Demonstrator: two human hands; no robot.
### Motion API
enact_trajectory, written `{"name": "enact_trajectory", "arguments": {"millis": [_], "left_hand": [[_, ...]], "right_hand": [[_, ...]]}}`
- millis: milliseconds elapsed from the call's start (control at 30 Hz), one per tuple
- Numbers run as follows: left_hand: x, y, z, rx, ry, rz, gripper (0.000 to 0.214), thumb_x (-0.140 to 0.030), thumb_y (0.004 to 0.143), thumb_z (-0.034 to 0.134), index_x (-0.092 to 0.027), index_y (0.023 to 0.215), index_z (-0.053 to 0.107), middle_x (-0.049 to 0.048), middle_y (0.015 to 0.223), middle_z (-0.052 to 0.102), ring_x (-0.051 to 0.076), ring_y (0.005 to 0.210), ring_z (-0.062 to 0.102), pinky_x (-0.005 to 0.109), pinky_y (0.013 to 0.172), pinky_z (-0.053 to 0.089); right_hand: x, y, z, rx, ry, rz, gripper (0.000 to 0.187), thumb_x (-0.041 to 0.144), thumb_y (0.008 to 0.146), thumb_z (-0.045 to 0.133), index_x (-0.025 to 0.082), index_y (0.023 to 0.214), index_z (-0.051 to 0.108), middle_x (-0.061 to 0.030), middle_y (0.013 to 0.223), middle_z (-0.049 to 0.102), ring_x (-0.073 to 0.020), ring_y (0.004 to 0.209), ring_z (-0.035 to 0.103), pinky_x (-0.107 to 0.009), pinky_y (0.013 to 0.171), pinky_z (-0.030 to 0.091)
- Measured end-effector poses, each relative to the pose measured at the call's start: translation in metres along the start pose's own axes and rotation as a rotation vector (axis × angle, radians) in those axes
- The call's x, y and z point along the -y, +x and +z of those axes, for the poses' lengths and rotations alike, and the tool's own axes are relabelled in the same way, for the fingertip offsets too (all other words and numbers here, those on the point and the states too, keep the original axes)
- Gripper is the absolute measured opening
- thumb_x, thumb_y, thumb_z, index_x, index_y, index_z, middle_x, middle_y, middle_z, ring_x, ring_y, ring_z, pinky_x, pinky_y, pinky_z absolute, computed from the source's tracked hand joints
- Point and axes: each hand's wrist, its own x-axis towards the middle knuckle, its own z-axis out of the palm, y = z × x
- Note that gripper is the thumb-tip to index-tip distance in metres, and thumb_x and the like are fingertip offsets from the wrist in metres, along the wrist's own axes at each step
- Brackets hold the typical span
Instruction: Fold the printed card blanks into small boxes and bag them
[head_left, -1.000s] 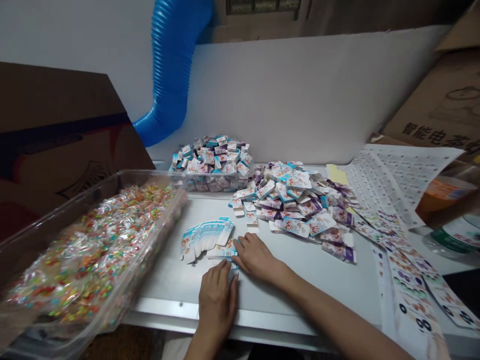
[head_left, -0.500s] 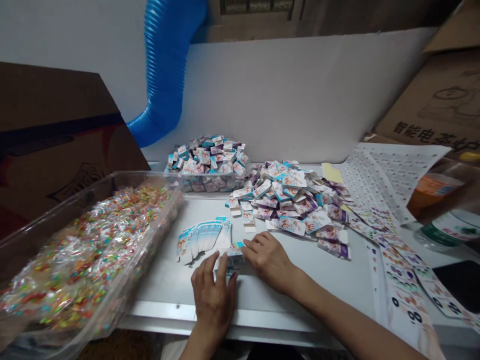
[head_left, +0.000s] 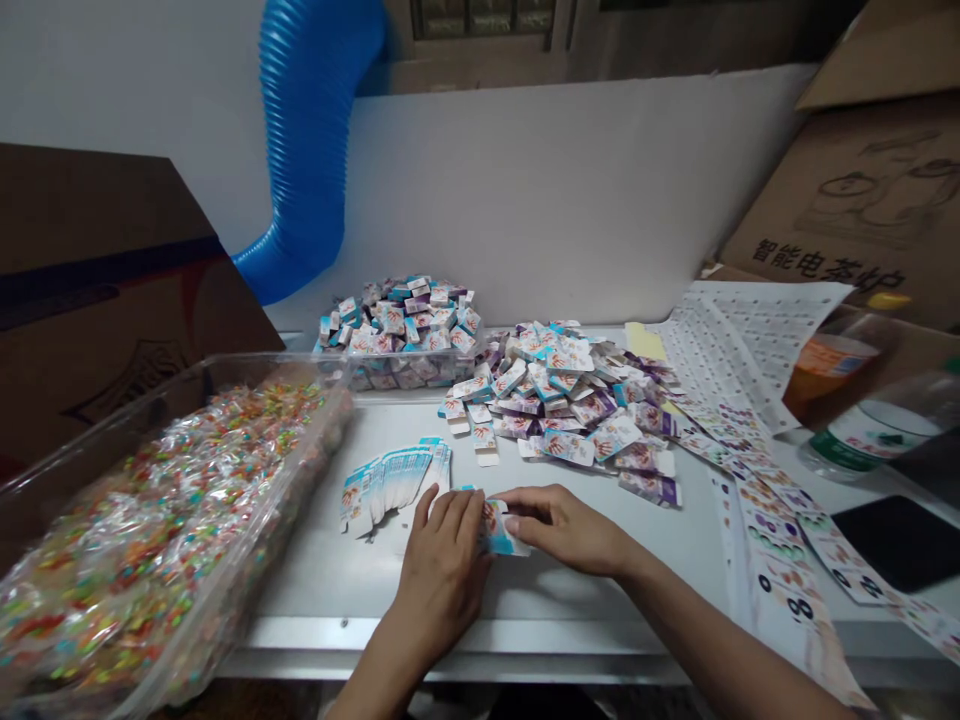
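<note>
My left hand (head_left: 444,565) and my right hand (head_left: 566,527) meet near the table's front edge, both closed on one small flat printed carton (head_left: 497,528) held between their fingertips. Just left of them lies a fanned stack of flat cartons (head_left: 390,478) in blue and white. Beyond the hands spreads a loose heap of folded small boxes (head_left: 566,395). Further back a clear tub (head_left: 401,335) is piled high with the same boxes.
A large clear bin of wrapped coloured candies (head_left: 157,520) fills the left. Sticker sheets (head_left: 757,420) lie at right, beside bottles (head_left: 862,430) and a dark phone (head_left: 900,540). A blue ribbed hose (head_left: 300,150) hangs behind; cardboard boxes (head_left: 862,200) stand on both sides.
Both hands drew back from the fanned stack toward me, lifting one flat carton off it and bringing it between their fingertips. The camera view shifted slightly.
</note>
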Motion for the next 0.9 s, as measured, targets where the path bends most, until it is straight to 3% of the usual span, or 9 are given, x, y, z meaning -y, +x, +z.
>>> {"name": "enact_trajectory", "arguments": {"millis": [100,200,400,500,600,767,900], "left_hand": [[0.0,0.004,-0.003,0.032,0.005,0.019,0.051,-0.021,0.077,0.053,-0.012,0.125,0.039,0.0128,0.114,0.056,0.026,0.106,0.05,0.051,0.103,0.028],[-0.001,0.008,-0.006,0.07,0.03,0.038,0.05,-0.02,0.074,0.055,-0.013,0.122,0.041,0.0124,0.111,0.058,0.027,0.104,0.051,0.052,0.101,0.03],[-0.01,0.007,-0.003,0.083,0.097,0.069,0.044,-0.017,0.07,0.054,-0.013,0.114,0.048,0.0123,0.107,0.061,0.028,0.098,0.055,0.053,0.099,0.033],[-0.014,0.002,0.003,0.024,0.072,0.069,0.04,-0.011,0.071,0.049,-0.014,0.111,0.049,0.0109,0.1,0.063,0.025,0.091,0.057,0.053,0.099,0.033],[-0.016,-0.004,0.009,-0.016,-0.049,0.021,0.042,-0.009,0.069,0.048,-0.016,0.11,0.048,0.0101,0.099,0.063,0.024,0.092,0.058,0.052,0.099,0.036],[-0.02,-0.008,0.017,0.035,-0.377,-0.138,0.054,-0.007,0.072,0.048,-0.02,0.123,0.038,0.0088,0.111,0.06,0.022,0.099,0.058,0.04,0.087,0.049],[-0.027,-0.006,0.026,-0.084,-0.528,-0.267,0.054,-0.01,0.079,0.047,-0.02,0.13,0.034,0.0104,0.121,0.055,0.021,0.111,0.053,0.037,0.09,0.048]], "right_hand": [[-0.011,0.001,0.001,-0.037,0.024,0.074,0.029,0.021,0.077,0.05,0.015,0.101,0.066,-0.0014,0.08,0.065,-0.0151,0.073,0.057,-0.025,0.067,0.044],[-0.024,0.004,0.003,-0.071,0.027,0.146,0.022,0.02,0.074,0.052,0.012,0.088,0.067,0.0012,0.065,0.058,-0.0097,0.056,0.048,-0.02,0.053,0.037],[-0.019,0.004,0.001,-0.061,-0.385,0.097,0.009,0.015,0.067,0.054,0.014,0.062,0.061,0.0047,0.053,0.048,-0.0083,0.052,0.039,-0.018,0.047,0.027],[-0.016,0.003,-0.002,-0.078,-0.479,0.097,0.015,0.012,0.065,0.051,0.015,0.069,0.066,0.0022,0.06,0.058,-0.0101,0.056,0.046,-0.019,0.051,0.031],[-0.018,0.004,-0.004,-0.078,-0.396,0.106,0.021,0.011,0.066,0.05,0.015,0.076,0.068,0.0004,0.069,0.065,-0.012,0.063,0.052,-0.019,0.056,0.036],[-0.015,0.002,-0.005,-0.071,-0.37,0.082,0.019,0.014,0.071,0.052,0.017,0.079,0.069,0.0033,0.059,0.059,-0.0103,0.055,0.047,-0.02,0.051,0.032],[-0.011,-0.006,-0.004,-0.19,-0.106,0.057,0.025,0.029,0.079,0.055,0.018,0.098,0.066,0.0002,0.072,0.062,-0.0138,0.067,0.053,-0.024,0.062,0.041]]}}
